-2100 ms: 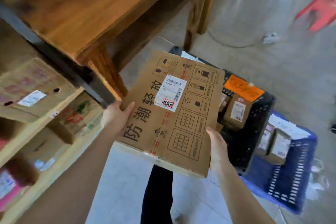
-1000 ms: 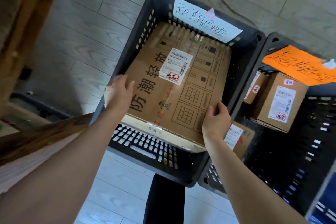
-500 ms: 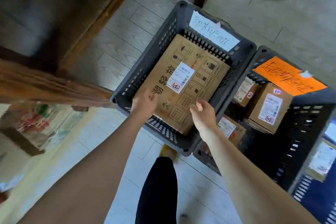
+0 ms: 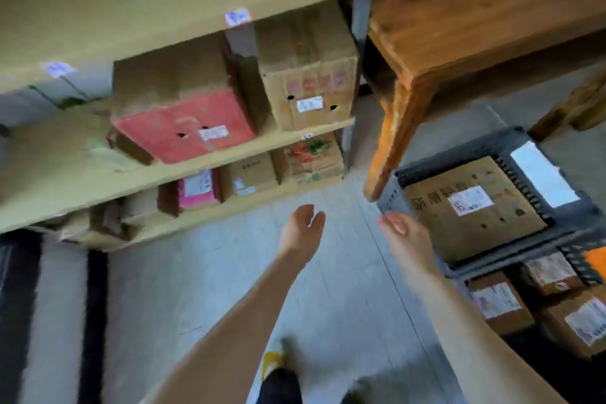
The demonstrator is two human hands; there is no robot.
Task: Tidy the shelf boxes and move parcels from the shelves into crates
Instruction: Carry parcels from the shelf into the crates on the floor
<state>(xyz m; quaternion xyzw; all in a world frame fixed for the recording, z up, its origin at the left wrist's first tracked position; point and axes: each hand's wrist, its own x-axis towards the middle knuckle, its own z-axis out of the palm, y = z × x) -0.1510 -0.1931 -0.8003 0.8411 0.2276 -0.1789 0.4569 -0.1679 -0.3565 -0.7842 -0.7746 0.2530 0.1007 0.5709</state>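
Cardboard parcel is down: it now lies flat in the grey crate, let go. The left hand and right hand have come away empty, fingers loose and spread, while the view swings back to the shelves. One delivered, next pick likely coming.

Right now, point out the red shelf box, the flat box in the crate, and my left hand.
red box (image 4: 183, 128), head view, front face.
flat box (image 4: 474, 208), head view, top label.
left hand (image 4: 301, 233), head view, its middle.

Soft daylight, heavy motion blur, edges bent by wide-angle lens.
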